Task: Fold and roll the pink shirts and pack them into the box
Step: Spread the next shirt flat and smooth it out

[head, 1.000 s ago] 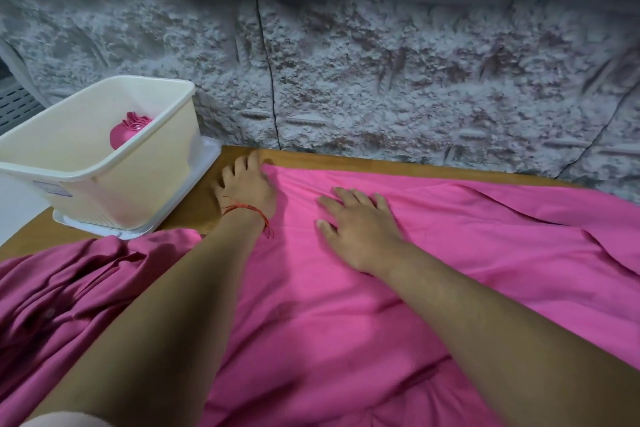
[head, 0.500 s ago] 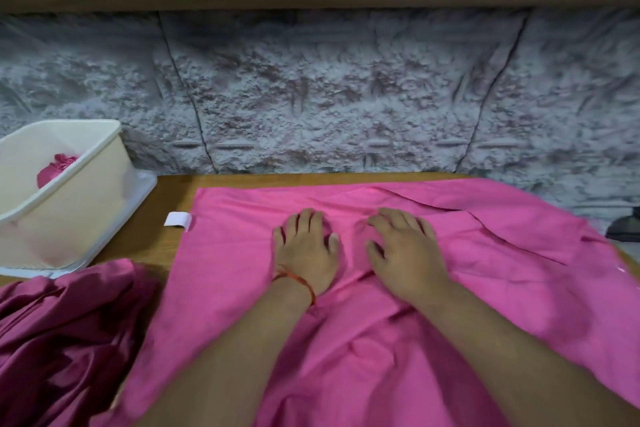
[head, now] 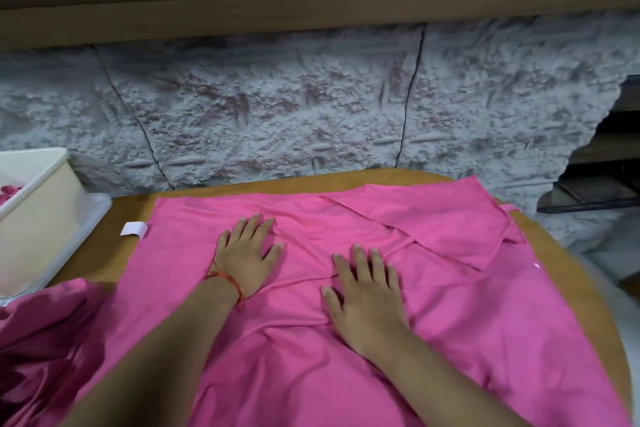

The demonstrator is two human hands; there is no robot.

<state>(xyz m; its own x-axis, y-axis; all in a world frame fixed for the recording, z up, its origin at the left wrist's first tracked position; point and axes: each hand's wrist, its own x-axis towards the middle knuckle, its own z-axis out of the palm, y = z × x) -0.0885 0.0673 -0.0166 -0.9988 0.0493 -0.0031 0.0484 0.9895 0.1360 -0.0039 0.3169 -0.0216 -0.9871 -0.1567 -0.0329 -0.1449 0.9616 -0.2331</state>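
Cream box (head: 34, 229) stands far left on the tabletop (head: 104, 246); the pink shirt (head: 346, 374) lies spread flat beside it, tag (head: 133, 229) pointing left, long axis unclear. On it the left hand (head: 247, 253) and right hand (head: 363, 298) press flat, grip released

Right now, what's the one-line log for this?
left hand: flat on pink shirt | right hand: flat on pink shirt | box: pink roll inside

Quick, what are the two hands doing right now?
Left hand: open, pressed flat on the pink shirt.
Right hand: open, flat on the same shirt.
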